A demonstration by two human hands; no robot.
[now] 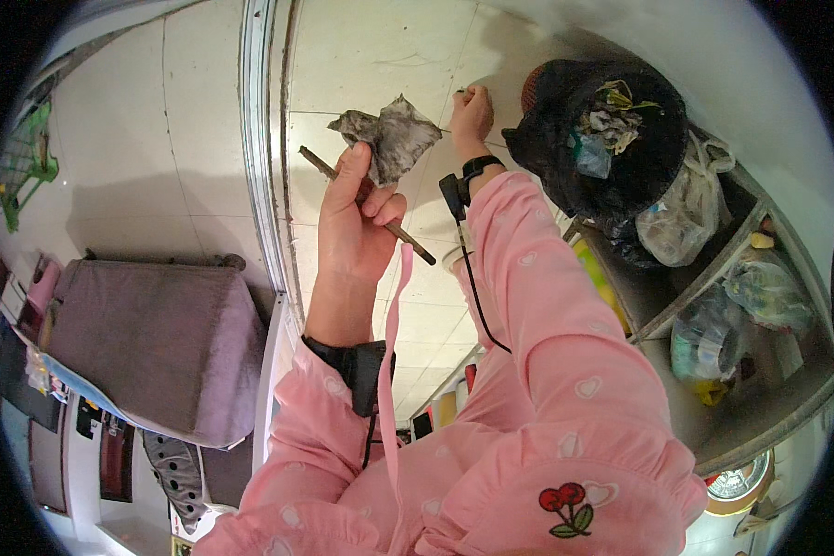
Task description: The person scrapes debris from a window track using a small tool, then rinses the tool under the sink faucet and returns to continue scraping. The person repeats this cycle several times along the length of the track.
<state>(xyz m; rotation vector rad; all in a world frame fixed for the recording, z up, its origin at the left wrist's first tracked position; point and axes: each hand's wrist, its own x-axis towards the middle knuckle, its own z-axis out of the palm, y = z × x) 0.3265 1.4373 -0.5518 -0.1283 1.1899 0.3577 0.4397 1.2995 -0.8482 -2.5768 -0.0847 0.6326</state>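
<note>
My left hand (351, 215), palm up, grips a thin dark stick (413, 242) that lies slantwise across the fingers. The same hand holds a crumpled, grey-stained sheet (404, 142), thin like tissue or cloth, between thumb and fingers. Farther out and to the right, my right hand (474, 115) is curled over the tiled floor (382, 62). A tiny dark spot shows at its fingers; whether it is a held scrap or something worn is unclear. Just right of this hand stands a waste bin lined with a black plastic bag (549, 160), with crumpled waste (611, 125) inside.
Tied plastic bags (681, 215) sit beside the bin, on a grey shelf unit (702, 295) at right. A metal door track (260, 139) crosses the floor at left. Beyond it are a brown fabric-covered piece (146, 340) and a green rack (31, 167). A black cable (474, 285) hangs from my right wrist.
</note>
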